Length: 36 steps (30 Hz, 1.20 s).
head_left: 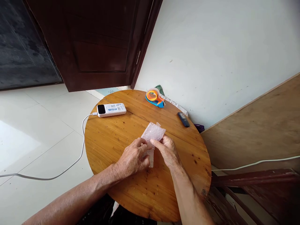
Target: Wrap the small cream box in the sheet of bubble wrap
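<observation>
A piece of pinkish-white bubble wrap [152, 131], folded into a small packet, is held above the middle of the round wooden table. My right hand [167, 148] grips its right side, thumb on top and fingers underneath. From the left, my left hand [134, 157] has its curled fingers closed on the lower left part of the wrap. A loose strip hangs below between the two hands. Whether anything lies inside the wrap cannot be seen.
On the round table [112, 140] are a white power bank [112, 110] with a cable [82, 147] running left, an orange-and-blue tape dispenser [154, 97], a white printed strip [172, 102] and a dark, partly blurred object [183, 119]. A wall stands behind, a dark door [98, 47] at left.
</observation>
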Each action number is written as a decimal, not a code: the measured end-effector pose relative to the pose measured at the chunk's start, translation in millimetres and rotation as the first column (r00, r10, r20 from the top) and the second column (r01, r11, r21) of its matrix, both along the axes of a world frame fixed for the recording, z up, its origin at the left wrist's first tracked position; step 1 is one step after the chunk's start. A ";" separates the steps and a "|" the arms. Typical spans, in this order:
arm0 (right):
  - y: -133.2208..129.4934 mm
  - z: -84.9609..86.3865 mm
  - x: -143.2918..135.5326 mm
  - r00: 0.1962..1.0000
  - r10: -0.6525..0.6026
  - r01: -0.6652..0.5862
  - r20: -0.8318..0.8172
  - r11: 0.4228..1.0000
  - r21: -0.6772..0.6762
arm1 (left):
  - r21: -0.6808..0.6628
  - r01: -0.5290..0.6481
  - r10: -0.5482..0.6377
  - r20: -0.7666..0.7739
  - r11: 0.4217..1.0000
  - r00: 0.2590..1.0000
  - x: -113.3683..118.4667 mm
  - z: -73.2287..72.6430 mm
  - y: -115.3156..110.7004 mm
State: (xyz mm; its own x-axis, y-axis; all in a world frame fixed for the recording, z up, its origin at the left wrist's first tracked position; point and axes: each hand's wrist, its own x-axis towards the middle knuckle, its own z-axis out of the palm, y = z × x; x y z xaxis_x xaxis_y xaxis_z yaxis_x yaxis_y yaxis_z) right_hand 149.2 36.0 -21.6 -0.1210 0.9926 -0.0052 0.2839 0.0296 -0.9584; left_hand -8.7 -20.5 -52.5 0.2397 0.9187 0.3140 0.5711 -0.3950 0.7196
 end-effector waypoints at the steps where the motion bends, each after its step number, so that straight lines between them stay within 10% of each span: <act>1: -3.4 4.3 0.8 0.999 0.026 -0.027 0.045 0.999 0.019 | -0.014 -0.030 0.030 -0.016 0.999 0.999 -0.3 1.6 -0.8; 10: -45.8 26.2 5.8 0.934 0.137 -0.221 0.331 0.948 0.231 | 0.035 -0.287 0.289 -0.089 0.957 0.953 -4.0 9.0 -6.7; 19: -76.4 -14.5 17.8 0.870 0.103 -0.343 0.482 0.829 0.442 | -0.068 0.244 -0.243 0.018 0.967 0.970 -33.4 18.3 -2.1; 24: -66.2 -25.8 13.1 0.897 0.022 -0.283 0.442 0.796 0.535 | -0.017 0.239 -0.240 -0.087 0.971 0.967 -40.3 12.9 -5.1; 32: -43.9 2.0 13.5 0.969 0.243 -0.238 0.052 0.967 -0.088 | -0.262 0.075 -0.106 -0.108 0.962 0.988 -31.0 28.8 19.0; 36: -33.4 -2.4 16.0 0.975 0.157 -0.142 0.155 0.985 -0.102 | -0.315 0.199 -0.185 0.075 0.928 0.980 -34.3 30.9 22.7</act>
